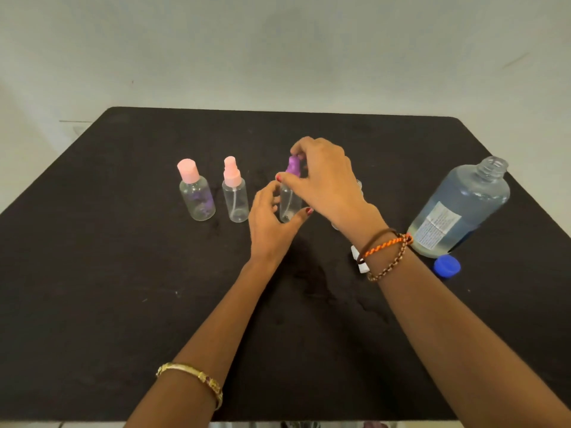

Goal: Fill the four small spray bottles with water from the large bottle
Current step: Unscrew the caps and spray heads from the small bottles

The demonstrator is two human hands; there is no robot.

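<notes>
Three small clear bottles stand in a row on the black table (123, 273). The leftmost bottle (197, 199) has a pink cap, the one beside it (235, 199) a pink spray top. My left hand (272, 223) grips the body of the third bottle (289, 202). My right hand (321, 177) pinches its purple spray top (293, 164) from above. A fourth small bottle (358, 184) is mostly hidden behind my right wrist. The large clear bottle (460, 208), uncapped and holding water, stands at the right.
A blue cap (447, 265) lies in front of the large bottle. A small white object (360, 264) lies under my right wrist. A pale wall rises behind the table's far edge.
</notes>
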